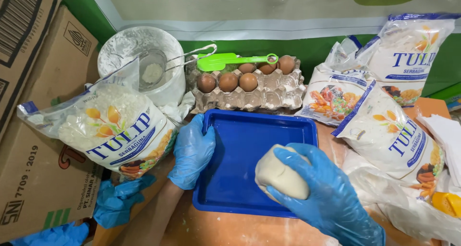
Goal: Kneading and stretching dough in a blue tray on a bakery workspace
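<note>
- Right hand (331,193) grips the dough lump (281,176), long axis slanting down-right, over the blue tray (240,145).
- Left hand (192,150) clasps the tray's left rim.
- Bare tray floor between both hands; flour bags (115,126) crowd outside.

Green wall (81,6) with a pale banner (288,11) across it; orange-brown tabletop (230,229) below the banner, cardboard boxes (38,107) stacked left of it.

Both hands wear thin, glossy blue disposable gloves, creased and wrinkled over the fingers and knuckles. The left hand (192,152) has its glove ending at the wrist, forearm bare below; the right hand (322,191) is gloved past the wrist.
</note>
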